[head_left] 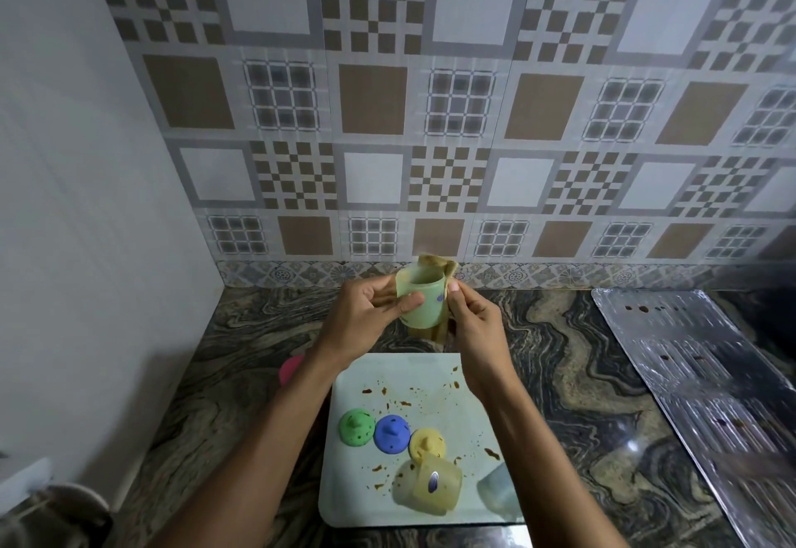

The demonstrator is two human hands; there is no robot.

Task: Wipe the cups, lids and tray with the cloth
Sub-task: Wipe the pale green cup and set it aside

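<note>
I hold a pale green cup up above the counter, its mouth turned toward the wall. My left hand grips its side. My right hand pinches a tan cloth that wraps the cup's right side and pokes over its rim. Below lies a pale tray speckled with brown stains. On it sit a green lid, a blue lid and a yellow lid, with a yellow cup on its side. A bluish cup stands partly hidden by my right forearm.
A pink object peeks out on the marble counter beside my left wrist. A ribbed steel draining board fills the right side. Tiled wall stands behind, a plain white wall to the left.
</note>
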